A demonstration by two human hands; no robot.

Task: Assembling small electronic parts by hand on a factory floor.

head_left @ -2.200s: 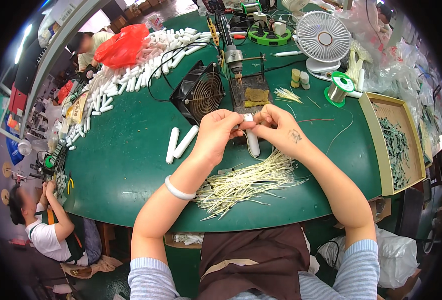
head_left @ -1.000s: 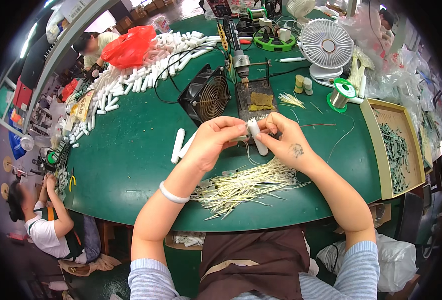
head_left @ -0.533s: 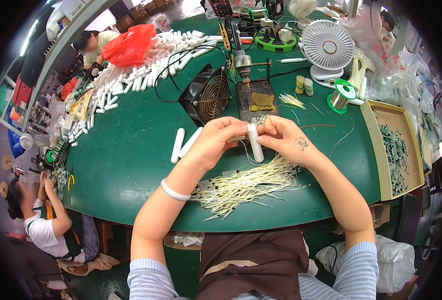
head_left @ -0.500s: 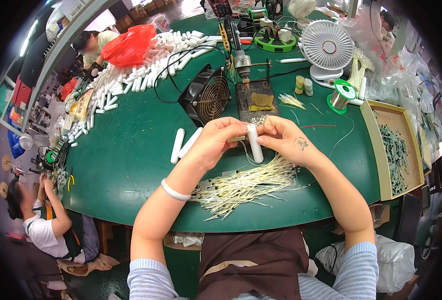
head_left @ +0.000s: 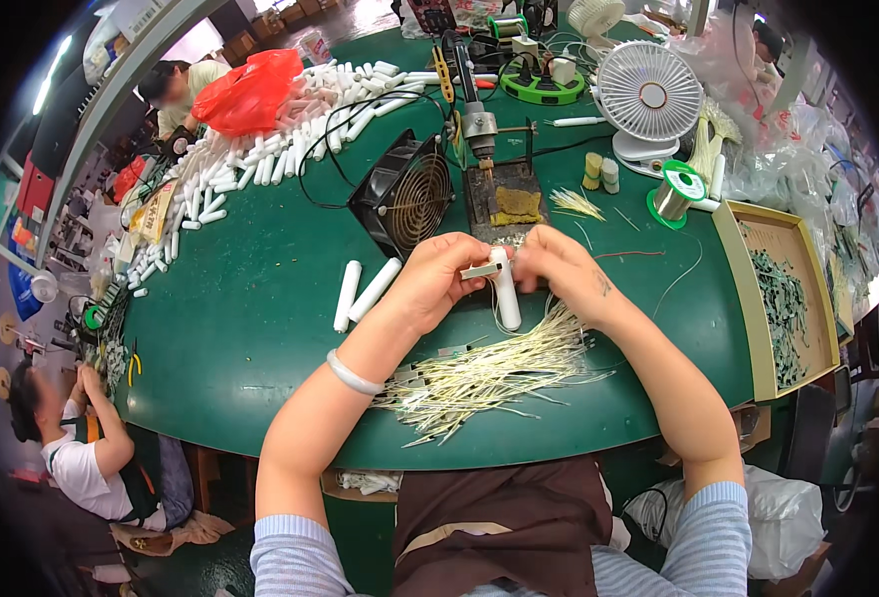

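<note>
My left hand [head_left: 441, 277] is closed, its thumb and fingertips pinching the upper end of a white cylinder [head_left: 507, 301]. A small flat light-coloured strip [head_left: 480, 271] juts from the same fingers, against the cylinder's top. My right hand [head_left: 569, 276] is curled beside that top end; its fingertips are smeared by motion, and what they pinch is hidden. Just under both hands lies a loose bundle of thin pale-yellow wires [head_left: 494, 373] with small boards at some ends. Two more white cylinders [head_left: 348, 297] rest on the green table, left of my left hand.
Beyond my hands stand a soldering iron [head_left: 481, 129] on its stand, a yellow sponge [head_left: 517, 204] and a black fan [head_left: 404, 194]. To the right are a solder spool [head_left: 676, 194], a white fan [head_left: 650, 92] and a box of small green parts [head_left: 782, 318]. Many white cylinders [head_left: 290, 149] pile up far left.
The small strip now shows more plainly beside the cylinder's top. My right fingertips have shifted slightly and blurred. The whole view has moved a little.
</note>
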